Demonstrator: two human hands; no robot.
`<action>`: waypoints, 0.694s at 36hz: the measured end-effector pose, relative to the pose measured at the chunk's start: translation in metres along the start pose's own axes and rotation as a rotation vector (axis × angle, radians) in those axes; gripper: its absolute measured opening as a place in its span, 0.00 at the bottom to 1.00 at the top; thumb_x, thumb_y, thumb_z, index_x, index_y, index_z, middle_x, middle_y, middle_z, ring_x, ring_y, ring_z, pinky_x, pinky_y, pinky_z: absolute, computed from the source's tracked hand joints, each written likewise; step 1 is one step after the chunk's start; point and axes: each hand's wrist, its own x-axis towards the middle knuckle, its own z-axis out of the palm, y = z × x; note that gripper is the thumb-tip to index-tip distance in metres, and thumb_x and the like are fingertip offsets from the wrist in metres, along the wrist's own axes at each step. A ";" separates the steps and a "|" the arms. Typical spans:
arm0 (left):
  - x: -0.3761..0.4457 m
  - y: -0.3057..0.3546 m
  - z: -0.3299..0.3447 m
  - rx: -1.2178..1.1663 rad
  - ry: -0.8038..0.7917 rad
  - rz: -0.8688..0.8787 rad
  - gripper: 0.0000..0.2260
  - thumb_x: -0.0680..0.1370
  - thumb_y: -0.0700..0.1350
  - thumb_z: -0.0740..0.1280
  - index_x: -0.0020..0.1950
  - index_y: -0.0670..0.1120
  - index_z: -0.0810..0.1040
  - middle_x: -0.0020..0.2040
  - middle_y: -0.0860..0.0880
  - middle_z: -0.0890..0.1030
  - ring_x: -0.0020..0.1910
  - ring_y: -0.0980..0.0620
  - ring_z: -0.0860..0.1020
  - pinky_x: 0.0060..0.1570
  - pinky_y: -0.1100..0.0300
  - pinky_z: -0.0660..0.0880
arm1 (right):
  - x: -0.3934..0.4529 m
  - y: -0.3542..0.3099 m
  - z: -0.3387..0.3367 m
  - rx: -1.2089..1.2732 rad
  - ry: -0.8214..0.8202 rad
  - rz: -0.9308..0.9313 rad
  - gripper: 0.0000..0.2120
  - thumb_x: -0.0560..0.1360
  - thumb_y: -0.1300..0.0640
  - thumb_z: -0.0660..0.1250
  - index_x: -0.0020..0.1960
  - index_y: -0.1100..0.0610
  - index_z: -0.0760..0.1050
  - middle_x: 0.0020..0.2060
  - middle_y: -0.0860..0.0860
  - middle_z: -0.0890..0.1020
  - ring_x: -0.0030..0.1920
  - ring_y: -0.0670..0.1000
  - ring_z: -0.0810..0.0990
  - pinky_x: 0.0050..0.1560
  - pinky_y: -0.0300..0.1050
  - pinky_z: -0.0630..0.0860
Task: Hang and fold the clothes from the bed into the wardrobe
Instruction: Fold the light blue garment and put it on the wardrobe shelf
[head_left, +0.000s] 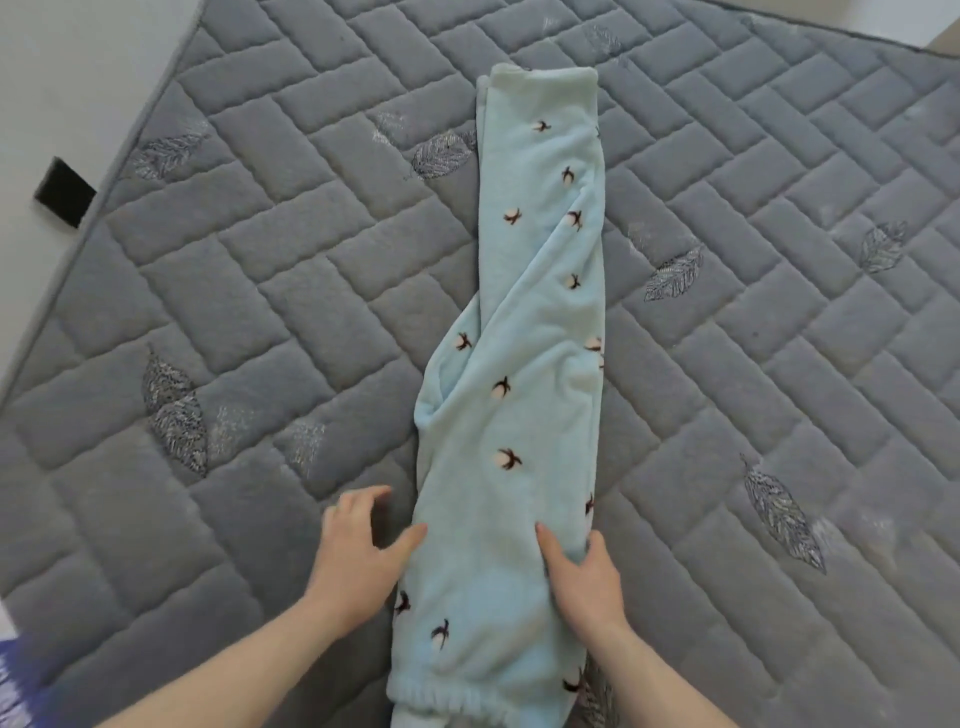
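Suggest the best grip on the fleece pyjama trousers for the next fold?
Probably the gathered elastic waistband at the near end of the light blue fleece pyjama trousers, pinched at both side edges from the near side. They lie lengthwise away on the mattress, and the left hand and right hand flank that end.

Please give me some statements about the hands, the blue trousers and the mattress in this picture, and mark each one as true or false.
1. The light blue trousers lie lengthwise on the grey quilted mattress. True.
2. The right hand rests on the trousers. True.
3. The left hand holds a clothes hanger. False: it holds nothing; its thumb touches the trousers' edge.
4. The trousers are plain, with no pattern. False: small dark and white flower motifs are scattered over them.
5. The elastic waistband is at the end near the person. True.
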 end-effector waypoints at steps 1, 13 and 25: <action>-0.021 -0.006 0.009 -0.027 -0.047 -0.044 0.22 0.73 0.57 0.75 0.63 0.52 0.75 0.58 0.55 0.73 0.60 0.54 0.68 0.64 0.55 0.69 | -0.007 0.009 0.001 0.029 -0.017 0.017 0.21 0.73 0.36 0.72 0.56 0.49 0.74 0.48 0.43 0.81 0.47 0.47 0.80 0.46 0.47 0.73; -0.127 -0.017 0.044 -0.447 -0.329 -0.424 0.12 0.80 0.55 0.69 0.62 0.55 0.78 0.56 0.58 0.83 0.57 0.57 0.81 0.60 0.56 0.77 | -0.081 0.093 -0.005 0.089 -0.231 0.113 0.10 0.78 0.56 0.71 0.59 0.55 0.80 0.48 0.45 0.86 0.50 0.45 0.85 0.53 0.42 0.80; -0.211 -0.034 -0.019 -0.112 -0.914 -0.695 0.17 0.75 0.55 0.72 0.58 0.48 0.80 0.48 0.50 0.87 0.46 0.51 0.85 0.42 0.53 0.83 | -0.195 0.102 -0.032 -0.236 -0.579 0.359 0.11 0.73 0.59 0.69 0.55 0.56 0.81 0.47 0.52 0.86 0.42 0.50 0.84 0.40 0.49 0.84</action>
